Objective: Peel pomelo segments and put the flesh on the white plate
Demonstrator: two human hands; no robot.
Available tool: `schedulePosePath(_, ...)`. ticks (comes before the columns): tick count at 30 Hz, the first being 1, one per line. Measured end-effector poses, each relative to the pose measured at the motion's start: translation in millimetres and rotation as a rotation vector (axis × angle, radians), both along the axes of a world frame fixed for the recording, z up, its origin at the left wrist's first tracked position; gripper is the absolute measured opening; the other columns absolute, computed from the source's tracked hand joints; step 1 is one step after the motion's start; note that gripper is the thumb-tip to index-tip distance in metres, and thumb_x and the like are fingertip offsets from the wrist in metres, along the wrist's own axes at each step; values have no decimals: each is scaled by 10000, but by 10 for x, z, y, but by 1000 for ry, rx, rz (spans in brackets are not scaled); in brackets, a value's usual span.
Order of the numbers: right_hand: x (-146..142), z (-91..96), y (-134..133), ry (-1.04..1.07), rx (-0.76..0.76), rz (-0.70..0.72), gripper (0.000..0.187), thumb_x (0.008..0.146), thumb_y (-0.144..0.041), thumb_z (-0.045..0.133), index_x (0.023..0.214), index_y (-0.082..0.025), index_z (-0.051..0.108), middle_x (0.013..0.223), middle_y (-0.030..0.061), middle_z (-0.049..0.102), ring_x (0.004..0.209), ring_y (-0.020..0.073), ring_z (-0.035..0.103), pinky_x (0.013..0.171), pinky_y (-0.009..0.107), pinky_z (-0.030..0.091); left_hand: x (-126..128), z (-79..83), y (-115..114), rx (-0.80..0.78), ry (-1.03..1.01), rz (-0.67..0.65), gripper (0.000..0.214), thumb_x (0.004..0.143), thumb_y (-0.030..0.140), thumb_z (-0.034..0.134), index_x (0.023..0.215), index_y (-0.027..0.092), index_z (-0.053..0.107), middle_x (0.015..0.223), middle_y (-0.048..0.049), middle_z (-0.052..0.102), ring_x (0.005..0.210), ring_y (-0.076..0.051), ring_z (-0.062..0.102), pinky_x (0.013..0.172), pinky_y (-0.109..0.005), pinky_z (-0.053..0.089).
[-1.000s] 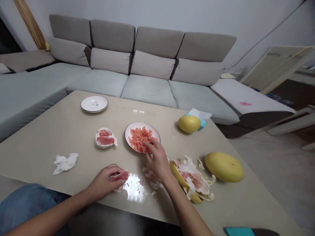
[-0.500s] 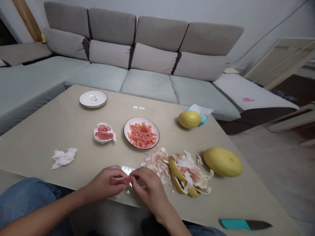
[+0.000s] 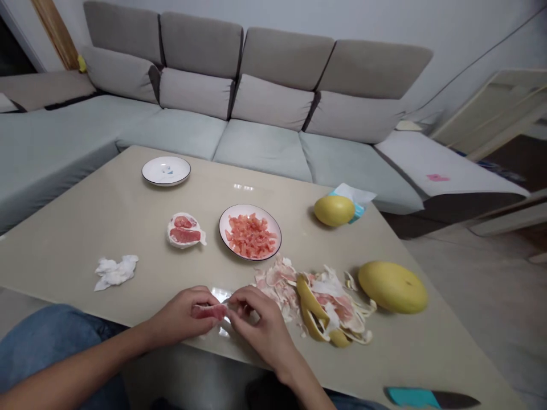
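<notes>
Two bare hands work close together at the near edge of one pale counter (image 3: pixel 106 222). The left hand (image 3: pixel 188 313) grasps one red fruit segment (image 3: pixel 209 311), its fingers curled around it with the thumb below. The right hand (image 3: pixel 260 327) pinches the segment's right end between thumb and fingertips, so both grips meet on that single piece, just above the counter's edge.

Two plates stand beyond the hands. The nearer plate (image 3: pixel 273 245) carries a heap of red fruit pieces (image 3: pixel 251 235), too many and too tangled to count; the farther plate (image 3: pixel 154 173), at the back left, shows a small blue print. Left of the nearer plate sits one white-skinned fruit chunk (image 3: pixel 186 230) with two red patches exposed. One crumpled white tissue (image 3: pixel 116 271) lies farther left.

Beside the right hand spreads one pile of peel and membrane scraps (image 3: pixel 329 302), yellow rind among pink and white bits, their number unclear. Two whole yellow fruits rest on the right: a smaller yellow fruit (image 3: pixel 334 210) in front of one blue-and-white packet (image 3: pixel 359 199), and a larger yellow fruit (image 3: pixel 393 287) just beside the pile. One knife (image 3: pixel 412 397) with a teal handle lies at the near right, its dark blade pointing right.
</notes>
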State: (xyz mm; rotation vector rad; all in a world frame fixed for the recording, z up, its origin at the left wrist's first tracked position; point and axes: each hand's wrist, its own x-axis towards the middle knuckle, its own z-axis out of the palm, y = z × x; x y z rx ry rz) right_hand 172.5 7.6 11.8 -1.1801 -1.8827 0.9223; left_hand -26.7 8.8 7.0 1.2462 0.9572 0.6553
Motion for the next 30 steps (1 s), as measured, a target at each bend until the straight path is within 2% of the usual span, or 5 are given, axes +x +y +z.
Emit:
schedulePosePath(5, -51, -33, -101, -192, 264, -4, 103, 860, -181, 566, 916, -211, 647, 851, 60, 640, 731, 164, 590, 644, 255, 453, 8, -25, -13, 57, 10, -9, 158, 765, 202, 646, 902, 156, 708, 927, -53, 547, 865, -180, 595, 827, -323, 514)
schedulePosePath(11, -58, -84, -154, -302, 267, -48, 106, 827, -139, 544, 826, -188, 638, 740, 38, 657, 649, 152, 588, 604, 239, 415, 42, -31, -56, 126, 17, -51, 199, 782, 163, 615, 948, 190, 720, 946, -68, 562, 920, -197, 593, 845, -322, 516)
schedulePosePath(19, -65, -113, -62, -67, -149, -133, 87, 703, -136, 546, 661, -171, 614, 588, -8, 575, 531, 116, 503, 513, 212, 359, 65, -42, -46, 27, -2, -15, 153, 789, 237, 646, 904, 174, 725, 895, -41, 556, 794, -151, 574, 757, -270, 512)
schedulePosePath(24, 79, -29, 81, 205, -474, -143, 145, 764, -288, 561, 698, -166, 606, 542, -29, 542, 475, 105, 473, 465, 205, 355, 22, -54, -9, -114, -4, 64, 220, 769, 321, 692, 907, 149, 687, 843, -23, 566, 701, -121, 537, 601, -213, 458)
schedulePosePath(30, 222, 89, 502, 92, -102, -301, 167, 827, -307, 562, 841, -179, 668, 727, 33, 668, 621, 160, 597, 570, 256, 475, -26, -104, 49, -186, -55, 103, 296, 726, 322, 744, 948, 144, 664, 809, -28, 623, 690, -119, 528, 586, -210, 419)
